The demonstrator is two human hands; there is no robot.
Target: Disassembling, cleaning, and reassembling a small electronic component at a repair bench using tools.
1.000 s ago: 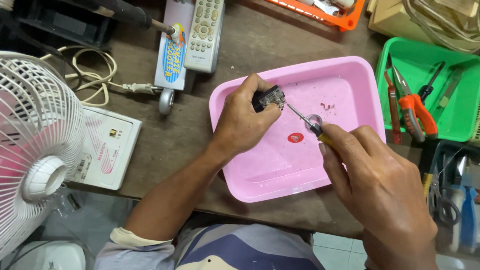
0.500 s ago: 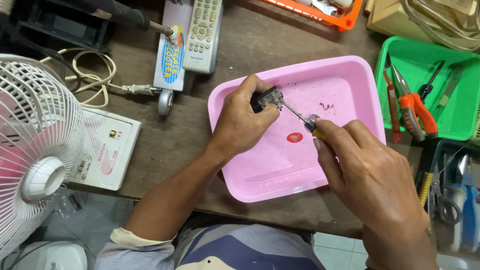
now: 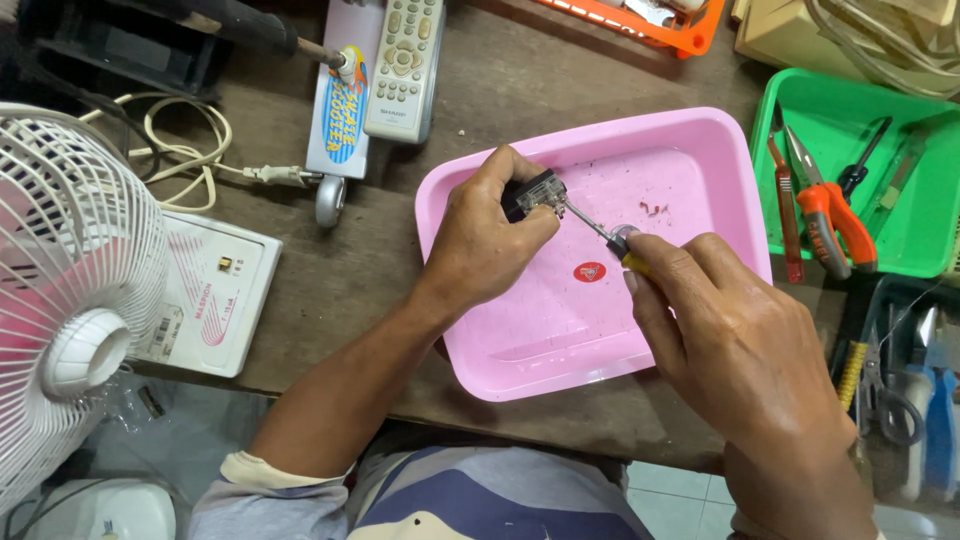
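**Screwdriver on small black part, over the pink tray**

Nearest you: your right hand (image 3: 735, 345) comes in from the lower right, fingers wrapped tight around a screwdriver (image 3: 610, 237). Only a bit of yellow handle, a metal collar and the thin shaft show past your fingertips. The shaft angles up-left and its tip meets the part.

Your left hand (image 3: 485, 240) pinches a small black part (image 3: 535, 192) between thumb and fingers, closed on it. The part is a compact dark block, roughly rectangular, with a pale or clear face on the side towards the screwdriver. Your fingers cover most of it, so finer detail can't be made out.

Both hands and the part sit above the pink tray (image 3: 520, 345), over its upper-left area. The tray floor has a red oval sticker (image 3: 589, 271) just below the shaft and a few tiny dark bits (image 3: 655, 209) to the right of it.

Left of you: white fan (image 3: 70, 290), with a white box (image 3: 210, 295) beside it.

Right: green tray (image 3: 905, 245) holding orange-handled pliers (image 3: 835, 215).

Farther back on the wooden table (image 3: 330, 280): grey remote control (image 3: 405, 60), white cord with plug (image 3: 185, 160), orange basket (image 3: 650, 22) at the top edge.
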